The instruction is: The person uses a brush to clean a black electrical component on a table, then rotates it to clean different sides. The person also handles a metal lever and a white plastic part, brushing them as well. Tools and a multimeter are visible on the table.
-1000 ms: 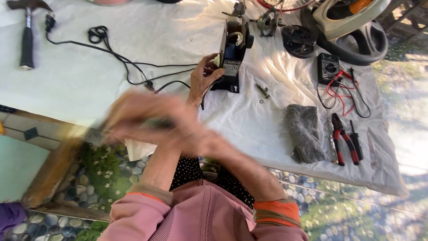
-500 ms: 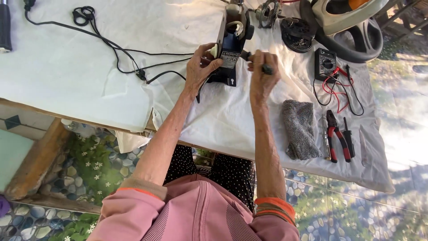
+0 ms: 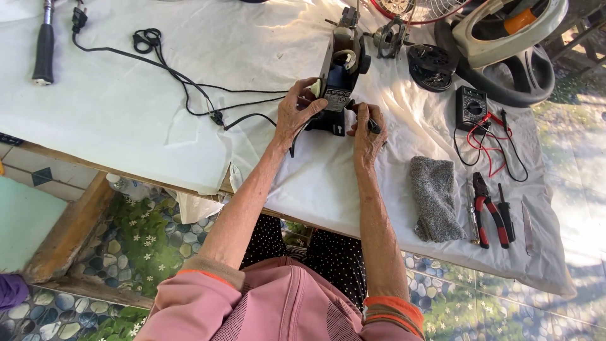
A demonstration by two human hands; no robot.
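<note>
Partly hidden — dark motor housing (image 3: pixel 338 95) mid-table on white cloth (image 3: pixel 126 120), left hand (image 3: pixel 302 113) curled around its side; right hand (image 3: pixel 368 129) pinches a dark tool (image 3: pixel 372 125), tip unclear — pliers (image 3: pixel 489 215) near right edge.

Your single head camera looks steeply down from above your chest, fairly near, facing across the bench (image 3: pixel 158 126) toward its far edge.

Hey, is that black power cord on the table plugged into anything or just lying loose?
Loose at the plug end. The black power cord lies slack on the white cloth, its plug bare on the table, in no socket.
</note>
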